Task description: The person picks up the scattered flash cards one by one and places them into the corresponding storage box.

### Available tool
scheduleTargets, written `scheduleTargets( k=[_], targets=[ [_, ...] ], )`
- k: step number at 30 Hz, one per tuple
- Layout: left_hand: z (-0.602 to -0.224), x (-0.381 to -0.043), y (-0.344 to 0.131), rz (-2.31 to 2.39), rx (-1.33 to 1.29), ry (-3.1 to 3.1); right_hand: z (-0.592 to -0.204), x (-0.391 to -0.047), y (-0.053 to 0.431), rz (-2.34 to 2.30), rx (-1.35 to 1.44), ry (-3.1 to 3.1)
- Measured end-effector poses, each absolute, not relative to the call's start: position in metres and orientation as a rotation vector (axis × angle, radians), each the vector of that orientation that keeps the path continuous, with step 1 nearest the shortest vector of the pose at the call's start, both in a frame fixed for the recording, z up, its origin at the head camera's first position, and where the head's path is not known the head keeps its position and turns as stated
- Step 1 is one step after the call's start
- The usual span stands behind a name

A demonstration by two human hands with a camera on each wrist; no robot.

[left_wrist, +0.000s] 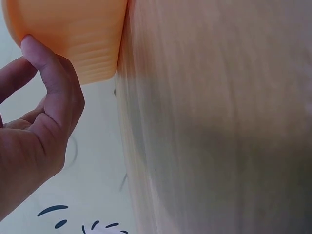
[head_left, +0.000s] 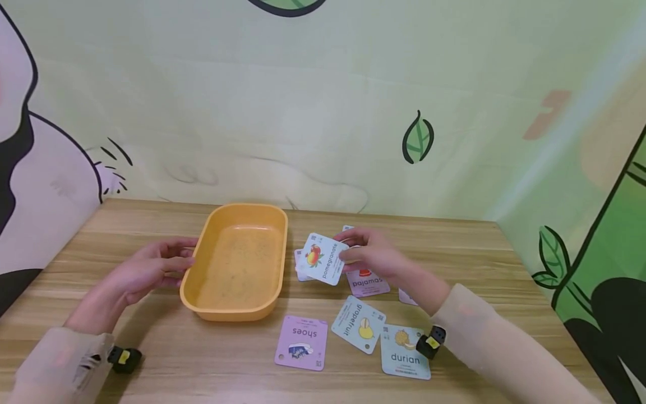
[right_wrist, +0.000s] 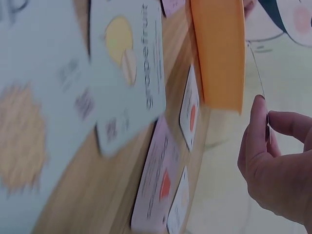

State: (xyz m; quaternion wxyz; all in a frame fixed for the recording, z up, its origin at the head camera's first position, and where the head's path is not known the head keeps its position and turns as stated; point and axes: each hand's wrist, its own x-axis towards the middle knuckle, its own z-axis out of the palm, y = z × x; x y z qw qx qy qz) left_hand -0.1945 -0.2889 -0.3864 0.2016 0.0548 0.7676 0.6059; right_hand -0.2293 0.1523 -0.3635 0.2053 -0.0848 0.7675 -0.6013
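Note:
My right hand [head_left: 370,252] pinches the edge of a pomegranate card [head_left: 323,259] between thumb and fingers. In the right wrist view this card [right_wrist: 257,73] appears almost edge-on, raised off the table. A pale card [head_left: 300,264] lies partly hidden behind it, left of the hand. Under the hand are the pajamas card [head_left: 368,284] and another partly covered card. My left hand [head_left: 151,266] is at the left side of an orange-yellow plastic tray [head_left: 234,315], its fingers relaxed. In the left wrist view a fingertip touches the tray's outer wall [left_wrist: 83,44] near the rim.
Nearer me lie a purple shoes card [head_left: 301,342], a grapefruit card [head_left: 358,324] and a durian card [head_left: 405,352]. Another purple card [head_left: 406,297] shows partly beneath the right forearm. The wooden table [head_left: 202,365] meets a printed wall covering [head_left: 328,123] at the back.

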Motion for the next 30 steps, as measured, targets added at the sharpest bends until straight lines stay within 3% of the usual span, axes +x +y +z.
scheduleTargets(
  k=[30],
  targets=[
    [-0.386, -0.194, -0.289, 1.691, 0.161, 2.152, -0.386, -0.227, 0.064, -1.834, -0.300, 1.888]
  ],
)
